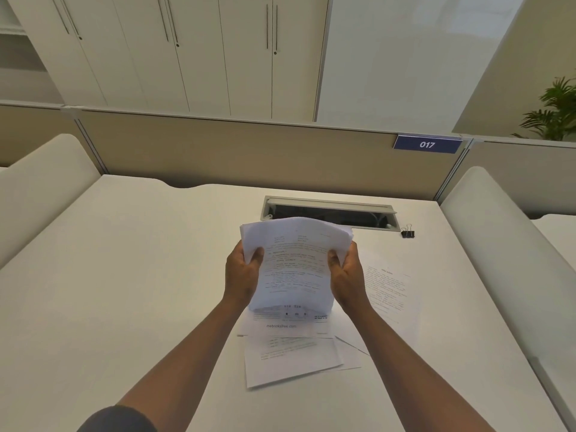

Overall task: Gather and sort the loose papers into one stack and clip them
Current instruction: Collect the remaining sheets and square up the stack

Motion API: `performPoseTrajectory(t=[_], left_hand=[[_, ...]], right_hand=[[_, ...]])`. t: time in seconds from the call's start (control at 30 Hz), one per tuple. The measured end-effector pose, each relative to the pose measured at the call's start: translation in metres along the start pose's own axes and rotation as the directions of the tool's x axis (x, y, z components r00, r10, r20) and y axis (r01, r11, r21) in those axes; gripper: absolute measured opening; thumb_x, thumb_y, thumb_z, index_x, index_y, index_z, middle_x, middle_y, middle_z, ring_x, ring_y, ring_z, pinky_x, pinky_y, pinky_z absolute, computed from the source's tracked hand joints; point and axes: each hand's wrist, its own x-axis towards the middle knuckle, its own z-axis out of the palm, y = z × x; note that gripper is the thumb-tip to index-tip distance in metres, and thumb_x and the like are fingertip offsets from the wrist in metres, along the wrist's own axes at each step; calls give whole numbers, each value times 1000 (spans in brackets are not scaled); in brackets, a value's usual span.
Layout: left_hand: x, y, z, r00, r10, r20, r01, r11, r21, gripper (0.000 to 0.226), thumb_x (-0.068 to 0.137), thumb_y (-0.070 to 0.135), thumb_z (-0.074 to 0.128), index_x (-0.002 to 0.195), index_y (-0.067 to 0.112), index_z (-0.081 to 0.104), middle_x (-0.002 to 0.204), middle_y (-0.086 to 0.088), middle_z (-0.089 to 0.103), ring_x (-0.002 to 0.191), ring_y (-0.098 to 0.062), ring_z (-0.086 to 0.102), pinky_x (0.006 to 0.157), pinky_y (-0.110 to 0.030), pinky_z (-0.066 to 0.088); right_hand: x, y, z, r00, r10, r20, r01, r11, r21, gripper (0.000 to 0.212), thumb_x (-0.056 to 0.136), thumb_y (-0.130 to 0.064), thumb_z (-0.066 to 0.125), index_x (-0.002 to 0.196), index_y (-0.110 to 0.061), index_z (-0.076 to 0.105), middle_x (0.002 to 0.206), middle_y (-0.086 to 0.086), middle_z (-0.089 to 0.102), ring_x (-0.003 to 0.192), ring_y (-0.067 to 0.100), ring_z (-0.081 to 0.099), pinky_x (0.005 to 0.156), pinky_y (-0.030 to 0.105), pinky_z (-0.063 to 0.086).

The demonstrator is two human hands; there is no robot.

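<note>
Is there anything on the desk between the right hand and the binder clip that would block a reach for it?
Nothing visible. The right hand grips the held stack, and the binder clip sits beyond it to the right on bare desk, beside the open cable tray.

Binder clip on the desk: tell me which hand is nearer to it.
Right. The right hand grips the paper stack's right edge, below-left of the binder clip; the left hand grips the far edge, farther away.
</note>
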Motion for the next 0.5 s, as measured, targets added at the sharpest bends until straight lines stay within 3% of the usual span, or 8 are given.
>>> performPoseTrajectory(t=[0.17,0.3,0.5], left_hand=[[-3,-14,-1,993,-84,86,82,996,26,13,96,20,57,107,16,62,96,-7,69,91,-29,67,79,-44,60],[-10,-25,-2,976,-153,154,154,988,9,13,95,14,58,104,19,65,99,-7,71,96,-30,67,82,-47,59],[-12,-34,-8,972,-197,125,194,980,34,15,94,14,59,98,26,67,99,-2,73,94,-25,69,83,-47,58]], right_hand=[[-4,19,2,998,48,32,-44,994,-103,26,99,-25,47,125,-25,42,105,-7,59,95,14,63,72,21,56],[-6,37,5,990,123,63,-113,984,-138,27,99,-26,48,125,-28,42,109,-6,59,99,17,62,80,30,57],[-11,42,9,979,178,94,-155,964,-216,27,99,-25,46,126,-25,41,109,-7,57,95,12,60,74,18,51]])
